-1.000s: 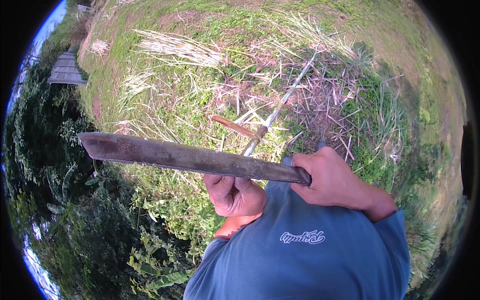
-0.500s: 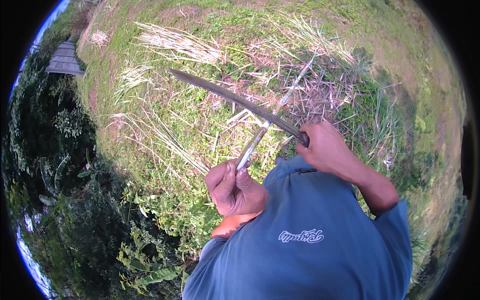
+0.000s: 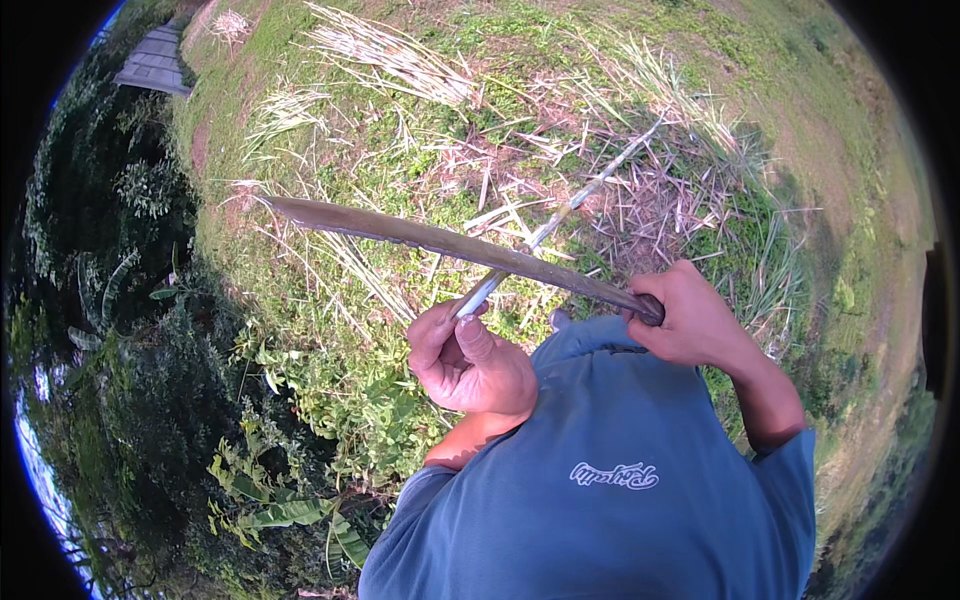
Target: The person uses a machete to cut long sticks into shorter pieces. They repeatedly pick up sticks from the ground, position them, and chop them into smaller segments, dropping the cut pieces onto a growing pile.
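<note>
My left hand (image 3: 470, 362) pinches the near end of a long, thin cane stalk (image 3: 577, 202), which slants away to the far right. Pale patches show along the stalk's length. My right hand (image 3: 690, 315) is wrapped round the dark handle of a machete (image 3: 450, 243). The long blade points left and crosses over the stalk just beyond my left fingers. Whether the blade touches the stalk I cannot tell.
Cut strips and peelings (image 3: 665, 205) litter the grass ahead. A pile of pale stalks (image 3: 390, 55) lies farther off, with leafy green stalks (image 3: 680, 95) to its right. Dense bushes (image 3: 130, 400) line the left, and a grey roof (image 3: 157, 62) shows at the far left.
The machete has come nearer along the stalk toward my left hand, and its blade lies flatter across the view. My right hand has moved down and right; my left still holds the stalk.
</note>
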`<state>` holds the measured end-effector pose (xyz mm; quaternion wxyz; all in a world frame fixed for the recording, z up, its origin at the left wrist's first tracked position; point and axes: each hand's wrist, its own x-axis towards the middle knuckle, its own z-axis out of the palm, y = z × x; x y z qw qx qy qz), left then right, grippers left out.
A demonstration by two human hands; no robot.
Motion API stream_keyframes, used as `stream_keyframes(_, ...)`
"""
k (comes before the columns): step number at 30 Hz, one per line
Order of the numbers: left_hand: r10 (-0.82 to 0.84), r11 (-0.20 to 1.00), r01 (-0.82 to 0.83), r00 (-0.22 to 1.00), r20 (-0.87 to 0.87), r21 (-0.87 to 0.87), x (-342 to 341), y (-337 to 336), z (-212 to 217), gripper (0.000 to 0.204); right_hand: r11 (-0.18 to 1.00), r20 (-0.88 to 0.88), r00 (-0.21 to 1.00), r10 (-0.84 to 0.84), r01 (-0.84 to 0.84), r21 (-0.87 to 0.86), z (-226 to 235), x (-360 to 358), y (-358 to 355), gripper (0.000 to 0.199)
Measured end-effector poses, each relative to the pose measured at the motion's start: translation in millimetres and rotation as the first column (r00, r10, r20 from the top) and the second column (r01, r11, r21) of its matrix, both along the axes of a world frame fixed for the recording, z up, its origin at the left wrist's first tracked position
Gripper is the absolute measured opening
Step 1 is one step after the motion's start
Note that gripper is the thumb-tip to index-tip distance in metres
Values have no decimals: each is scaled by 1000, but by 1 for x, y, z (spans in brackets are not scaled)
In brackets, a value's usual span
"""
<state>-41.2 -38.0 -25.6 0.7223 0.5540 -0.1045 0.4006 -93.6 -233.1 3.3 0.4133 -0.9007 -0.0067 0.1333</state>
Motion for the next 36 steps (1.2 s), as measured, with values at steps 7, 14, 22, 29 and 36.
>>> stream_keyframes(7,6,999,-8,1000,31,48,-8,3,-9,12,984,179,980,82,-108,141,35,41,10,29)
stream_keyframes(14,21,996,-19,999,-26,84,-27,0,-8,13,702,273,808,523,-590,399,55,115,40,28)
stream_keyframes(22,124,985,-120,992,-30,122,-43,4,-21,13,536,117,576,809,-804,257,67,135,74,22)
stream_keyframes(29,283,946,-275,959,-27,173,-49,4,-21,17,326,79,349,934,-921,216,55,149,95,19)
stream_keyframes(36,333,939,-322,940,-79,121,-51,-2,-20,16,291,83,320,944,-923,254,57,152,105,14)
